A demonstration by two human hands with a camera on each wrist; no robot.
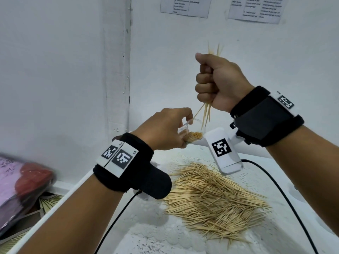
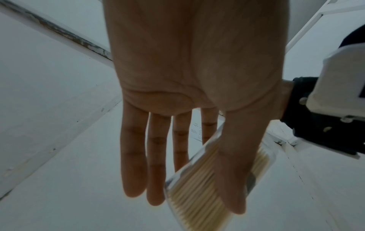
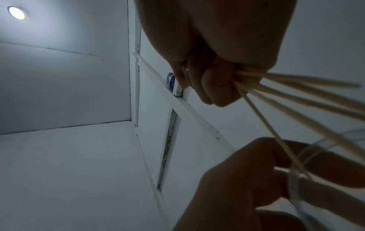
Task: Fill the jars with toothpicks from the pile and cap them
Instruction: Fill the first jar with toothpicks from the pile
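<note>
My left hand (image 1: 180,128) holds a small clear jar (image 1: 191,133) tilted above the table, its mouth toward my right hand. The jar is packed with toothpicks (image 2: 197,187), and my thumb (image 2: 231,179) presses on its side. My right hand (image 1: 203,83) is a fist gripping a bunch of toothpicks (image 1: 206,114) upright, just above the jar's mouth. Their lower tips hang at the jar's rim (image 3: 295,170), and other ends stick out above the fist. The loose toothpick pile (image 1: 211,195) lies on the white table (image 1: 146,226) below both hands. No cap is in sight.
A white wall corner (image 1: 126,70) stands close behind the hands, with printed sheets (image 1: 185,6) taped high up. A pink and red packet (image 1: 23,184) lies off the table's left edge. Black cables (image 1: 286,195) trail from both wrist cameras across the table.
</note>
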